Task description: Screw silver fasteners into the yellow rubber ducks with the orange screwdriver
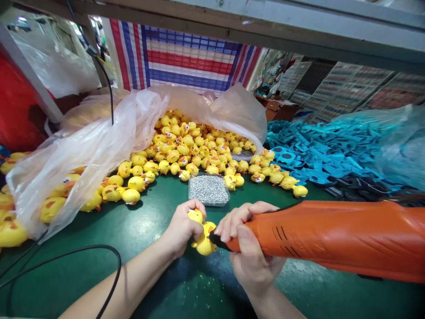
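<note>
Between the thumb and fingers of my left hand [183, 230] is a small yellow toy duck [205, 244], held over the green table. My right hand [254, 248] wraps round the front of an orange electric screwdriver [318, 237], which lies level and reaches in from the right edge. Its black tip touches the duck's body or sits right against it; the exact contact point is hidden. Just beyond both hands stands a clear plastic tray [209, 204] filled with small silver screws [208, 188].
A large heap of yellow toy ducks [186, 150] spills from clear plastic bags [99, 146] at the back and left. Turquoise plastic parts [318, 146] are piled at the right, with black parts [358, 188] before them. A black cable [114, 252] loops over the table's left side.
</note>
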### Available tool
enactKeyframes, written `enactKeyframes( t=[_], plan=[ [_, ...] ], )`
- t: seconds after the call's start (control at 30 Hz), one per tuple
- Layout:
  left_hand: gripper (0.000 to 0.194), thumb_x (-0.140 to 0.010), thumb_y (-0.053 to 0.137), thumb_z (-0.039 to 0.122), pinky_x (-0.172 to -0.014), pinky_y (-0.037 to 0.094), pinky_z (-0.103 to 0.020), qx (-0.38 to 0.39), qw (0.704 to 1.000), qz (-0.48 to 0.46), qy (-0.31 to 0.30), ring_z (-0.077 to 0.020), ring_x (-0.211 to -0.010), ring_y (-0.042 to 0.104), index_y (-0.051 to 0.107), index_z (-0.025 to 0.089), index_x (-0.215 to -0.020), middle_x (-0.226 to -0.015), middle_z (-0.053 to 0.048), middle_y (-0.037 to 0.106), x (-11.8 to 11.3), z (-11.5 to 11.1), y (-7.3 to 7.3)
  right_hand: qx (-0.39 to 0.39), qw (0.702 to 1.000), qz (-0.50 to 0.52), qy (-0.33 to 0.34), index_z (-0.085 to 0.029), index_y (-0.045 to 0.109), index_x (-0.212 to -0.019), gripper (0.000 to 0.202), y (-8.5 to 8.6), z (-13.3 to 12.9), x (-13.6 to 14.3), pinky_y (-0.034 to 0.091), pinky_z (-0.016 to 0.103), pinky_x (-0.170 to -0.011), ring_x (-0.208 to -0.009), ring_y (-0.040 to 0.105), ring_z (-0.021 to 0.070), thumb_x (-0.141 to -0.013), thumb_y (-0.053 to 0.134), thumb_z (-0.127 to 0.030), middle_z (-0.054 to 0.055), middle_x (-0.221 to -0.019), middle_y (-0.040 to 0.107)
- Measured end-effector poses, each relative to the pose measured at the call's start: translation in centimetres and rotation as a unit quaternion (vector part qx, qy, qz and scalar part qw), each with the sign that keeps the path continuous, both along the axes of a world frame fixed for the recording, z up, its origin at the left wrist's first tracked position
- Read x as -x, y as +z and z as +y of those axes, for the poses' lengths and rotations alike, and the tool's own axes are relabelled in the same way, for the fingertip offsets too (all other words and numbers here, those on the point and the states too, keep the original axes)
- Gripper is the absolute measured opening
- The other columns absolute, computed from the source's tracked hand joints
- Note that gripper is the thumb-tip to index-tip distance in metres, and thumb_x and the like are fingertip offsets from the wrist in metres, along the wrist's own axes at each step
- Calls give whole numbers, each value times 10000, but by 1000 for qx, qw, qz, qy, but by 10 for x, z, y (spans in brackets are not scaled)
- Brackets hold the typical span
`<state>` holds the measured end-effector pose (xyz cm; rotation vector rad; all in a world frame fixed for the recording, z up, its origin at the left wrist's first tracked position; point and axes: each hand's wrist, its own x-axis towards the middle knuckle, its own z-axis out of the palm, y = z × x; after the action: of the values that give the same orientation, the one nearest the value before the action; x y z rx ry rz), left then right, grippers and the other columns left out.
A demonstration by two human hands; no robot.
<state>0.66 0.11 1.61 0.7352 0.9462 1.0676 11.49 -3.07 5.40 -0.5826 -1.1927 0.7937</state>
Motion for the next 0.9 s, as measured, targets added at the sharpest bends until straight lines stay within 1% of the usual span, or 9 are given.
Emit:
enactKeyframes(
  t=[0.1,0.2,0.27,0.33,0.43,0.53,0.73,0.87,0.9],
  plan=[
    [279,-321,457,42,-398,208,-184,2,999,11,-31,-53,-448,316,489,169,-568,-489,77,438,3,1,2,25,999,16,29,-257,529,-987,211,6,4,0,502,221,-511,-474,522,79,-823,625,-165,-84,-614,566],
    [299,-341,477,57,-387,200,-183,16,993,29,-115,-53,-443,342,506,167,-618,-523,66,483,7,2,7,60,995,40,75,-237,534,-1026,260,19,11,-5,496,243,-469,-439,520,93,-801,665,-251,-78,-588,557],
    [314,-366,503,69,-377,186,-181,13,985,42,-169,-49,-436,342,515,169,-663,-549,64,497,10,3,14,69,991,55,99,-228,548,-1049,296,29,16,-11,481,243,-444,-422,511,95,-794,677,-303,-76,-571,543],
    [324,-394,531,85,-381,207,-175,-3,979,61,-193,-47,-438,354,517,175,-704,-563,70,497,12,2,21,71,988,67,123,-230,564,-1053,314,36,20,-18,463,232,-431,-419,505,90,-785,691,-332,-76,-570,531],
    [318,-414,554,105,-397,250,-170,-22,974,111,-197,-53,-448,367,510,182,-719,-544,79,489,16,-3,32,73,980,69,174,-234,582,-1033,312,41,22,-25,448,233,-432,-414,493,86,-772,710,-347,-75,-575,514],
    [312,-419,565,121,-408,281,-174,-16,969,148,-197,-61,-462,362,497,186,-717,-514,87,474,25,-11,37,72,967,66,233,-232,586,-1006,289,40,20,-26,450,256,-473,-426,483,88,-777,710,-359,-67,-588,503],
    [291,-464,567,164,-425,301,-177,-24,964,199,-177,-66,-483,365,482,195,-740,-538,92,472,46,-33,35,69,942,49,326,-277,556,-1066,351,35,14,-17,437,284,-556,-508,476,108,-783,710,-415,-47,-635,504],
    [229,-480,538,186,-421,300,-184,-39,963,218,-155,-69,-468,355,459,200,-694,-521,89,455,50,-40,36,71,928,53,361,-288,551,-1092,349,35,11,-12,433,277,-585,-557,481,108,-799,701,-404,-39,-672,500],
    [228,-471,537,178,-416,290,-181,-33,962,220,-160,-67,-462,348,464,199,-686,-515,90,451,50,-39,35,70,927,53,366,-290,552,-1092,352,37,11,-12,427,277,-578,-550,473,108,-798,699,-414,-40,-668,492]
  ],
)
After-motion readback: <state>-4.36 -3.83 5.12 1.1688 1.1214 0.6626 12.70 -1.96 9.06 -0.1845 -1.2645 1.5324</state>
